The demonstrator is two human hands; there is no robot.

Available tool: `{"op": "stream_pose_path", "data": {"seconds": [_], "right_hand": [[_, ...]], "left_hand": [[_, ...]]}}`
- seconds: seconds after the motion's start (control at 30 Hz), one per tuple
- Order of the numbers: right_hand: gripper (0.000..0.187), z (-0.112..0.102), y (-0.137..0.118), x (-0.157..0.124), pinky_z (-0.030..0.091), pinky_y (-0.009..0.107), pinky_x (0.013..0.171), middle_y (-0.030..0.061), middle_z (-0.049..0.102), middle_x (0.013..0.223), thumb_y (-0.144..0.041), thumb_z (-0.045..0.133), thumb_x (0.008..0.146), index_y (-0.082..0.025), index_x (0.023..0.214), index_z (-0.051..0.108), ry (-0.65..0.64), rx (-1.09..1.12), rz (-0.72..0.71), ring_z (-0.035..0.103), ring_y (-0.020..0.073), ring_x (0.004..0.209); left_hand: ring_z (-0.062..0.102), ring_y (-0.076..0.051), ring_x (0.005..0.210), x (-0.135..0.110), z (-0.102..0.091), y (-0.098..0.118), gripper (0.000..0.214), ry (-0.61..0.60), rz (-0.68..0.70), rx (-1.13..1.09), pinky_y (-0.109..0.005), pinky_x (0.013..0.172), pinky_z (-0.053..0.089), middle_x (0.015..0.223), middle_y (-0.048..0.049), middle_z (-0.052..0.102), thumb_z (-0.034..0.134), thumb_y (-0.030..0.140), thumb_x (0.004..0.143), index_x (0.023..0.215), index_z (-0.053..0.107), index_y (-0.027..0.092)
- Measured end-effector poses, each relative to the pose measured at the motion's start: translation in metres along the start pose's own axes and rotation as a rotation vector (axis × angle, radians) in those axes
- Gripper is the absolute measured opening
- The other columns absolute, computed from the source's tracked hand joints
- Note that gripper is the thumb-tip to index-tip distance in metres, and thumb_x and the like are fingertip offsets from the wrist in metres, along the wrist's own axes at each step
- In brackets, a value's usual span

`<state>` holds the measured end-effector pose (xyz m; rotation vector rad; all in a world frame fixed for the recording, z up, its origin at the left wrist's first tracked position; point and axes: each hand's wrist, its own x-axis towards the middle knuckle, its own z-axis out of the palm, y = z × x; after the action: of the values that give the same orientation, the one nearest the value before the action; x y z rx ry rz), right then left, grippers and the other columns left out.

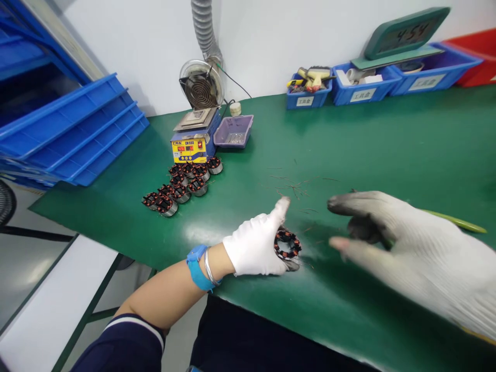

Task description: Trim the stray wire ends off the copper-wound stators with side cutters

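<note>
My left hand (259,245), in a white glove with dark fingertips, is closed around a small ring-shaped motor stator (287,244). The stator rests near the table's front edge, its black slots and copper windings facing up. To the right is my gloved right hand (364,227), blurred by motion and apart from the stator. Its thumb and index finger are spread, with the darkened other fingers curled behind them; nothing shows between thumb and index. A slender green handle-like thing (457,221) shows beyond the right hand, which partly hides it.
Several wound stators (180,192) stand grouped at left, before a yellow-and-blue CM 550 heating unit (189,150). Beside it sits a purple tray (233,132). Wire scraps (292,188) litter the green table (368,144). Blue bins (310,98) line the wall; blue crates (77,129) stand left.
</note>
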<state>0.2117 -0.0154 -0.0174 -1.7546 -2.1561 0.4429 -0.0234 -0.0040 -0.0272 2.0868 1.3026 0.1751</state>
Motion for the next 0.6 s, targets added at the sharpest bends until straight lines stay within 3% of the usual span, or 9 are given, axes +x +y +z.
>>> {"op": "stream_pose_path", "data": {"seconds": [0.07,0.1,0.17,0.23,0.27,0.37,0.6], "right_hand": [[0.096,0.01,-0.01,-0.006,0.055,0.037,0.055,0.0103,0.074,0.1,-0.062,0.074,0.063,-0.025,0.148,0.052,-0.053,0.065,-0.079,0.071,0.0295,0.073],[0.102,0.017,-0.014,-0.008,0.056,0.038,0.055,0.0108,0.075,0.103,-0.06,0.076,0.06,-0.025,0.152,0.049,-0.096,0.032,-0.093,0.072,0.0317,0.076],[0.074,0.031,-0.018,-0.008,0.056,0.038,0.057,0.0098,0.075,0.111,-0.055,0.069,0.072,-0.027,0.14,0.061,-0.165,-0.051,-0.103,0.074,0.034,0.086],[0.038,0.039,-0.016,-0.006,0.056,0.034,0.061,0.005,0.076,0.109,-0.045,0.054,0.087,-0.03,0.117,0.072,-0.235,-0.048,-0.111,0.074,0.0299,0.088],[0.032,0.041,-0.015,-0.004,0.055,0.032,0.06,0.0028,0.077,0.105,-0.041,0.048,0.091,-0.031,0.108,0.074,-0.27,-0.028,-0.112,0.075,0.0269,0.086],[0.031,0.04,-0.009,-0.001,0.049,0.028,0.055,0.001,0.078,0.097,-0.038,0.045,0.094,-0.03,0.093,0.075,-0.306,-0.015,-0.114,0.073,0.0226,0.076],[0.029,0.037,-0.002,-0.003,0.045,0.027,0.055,0.0037,0.073,0.081,-0.042,0.049,0.095,-0.024,0.088,0.071,-0.336,0.078,-0.203,0.067,0.0196,0.065]], "left_hand": [[0.066,-0.04,0.112,-0.001,-0.002,-0.001,0.13,-0.02,-0.003,0.054,-0.05,0.091,0.055,0.124,-0.0185,0.065,0.084,0.043,0.066,0.164,0.004,0.02],[0.065,-0.04,0.113,-0.001,-0.003,-0.001,0.128,-0.032,-0.002,0.064,-0.05,0.091,0.055,0.125,-0.0188,0.064,0.083,0.044,0.067,0.165,0.003,0.02],[0.065,-0.04,0.114,0.0,-0.005,-0.002,0.125,-0.048,0.008,0.065,-0.05,0.091,0.055,0.127,-0.0183,0.064,0.08,0.044,0.071,0.165,0.001,0.02],[0.065,-0.039,0.113,0.0,-0.006,-0.003,0.123,-0.047,0.02,0.062,-0.049,0.091,0.055,0.127,-0.0169,0.064,0.079,0.044,0.071,0.165,0.002,0.021],[0.065,-0.038,0.112,0.001,-0.006,-0.004,0.123,-0.043,0.021,0.064,-0.049,0.091,0.055,0.126,-0.0162,0.065,0.079,0.044,0.071,0.165,0.003,0.022],[0.066,-0.038,0.109,0.001,-0.005,-0.004,0.123,-0.033,0.023,0.072,-0.048,0.089,0.056,0.122,-0.0146,0.066,0.081,0.049,0.069,0.164,0.007,0.022],[0.064,-0.036,0.114,0.001,0.001,-0.008,0.103,0.034,0.093,0.059,-0.047,0.093,0.056,0.127,-0.0136,0.065,0.078,0.05,0.073,0.159,0.029,0.021]]}}
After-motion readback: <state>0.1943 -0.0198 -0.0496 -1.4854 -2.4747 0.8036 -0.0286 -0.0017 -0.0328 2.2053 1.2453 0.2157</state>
